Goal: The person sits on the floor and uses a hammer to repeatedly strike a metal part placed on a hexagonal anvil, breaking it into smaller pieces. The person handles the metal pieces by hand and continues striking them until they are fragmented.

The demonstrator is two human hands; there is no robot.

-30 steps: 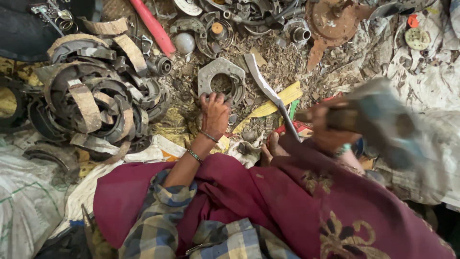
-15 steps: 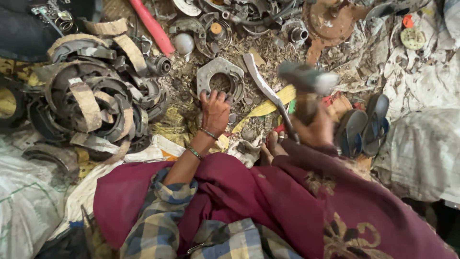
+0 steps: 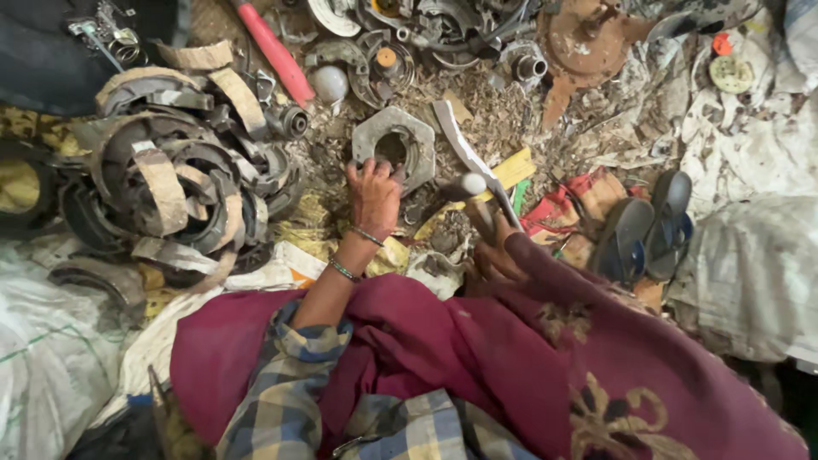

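My left hand (image 3: pixel 373 196) rests with its fingers on the near edge of a grey hexagonal metal ring (image 3: pixel 419 140) lying on the littered ground. Two thin bangles circle that wrist. Partly under a maroon sleeve, my right hand (image 3: pixel 496 255) grips the wooden handle of a hammer. The hammer's head (image 3: pixel 471 184) is low, just right of the ring and close to my left hand. A curved pale metal strip (image 3: pixel 460 145) lies beside the hammer head.
A heap of curved rusty metal bands (image 3: pixel 170 183) fills the left. A red-handled tool (image 3: pixel 277 55), a metal ball (image 3: pixel 329 83) and a rusty disc (image 3: pixel 588 38) lie at the top. Dark sandals (image 3: pixel 648 226) and white sacks (image 3: pixel 750 273) sit right.
My right hand has swung the hammer down from a raised position at the right to a low spot beside the hexagonal ring. The left hand has stayed on the ring.
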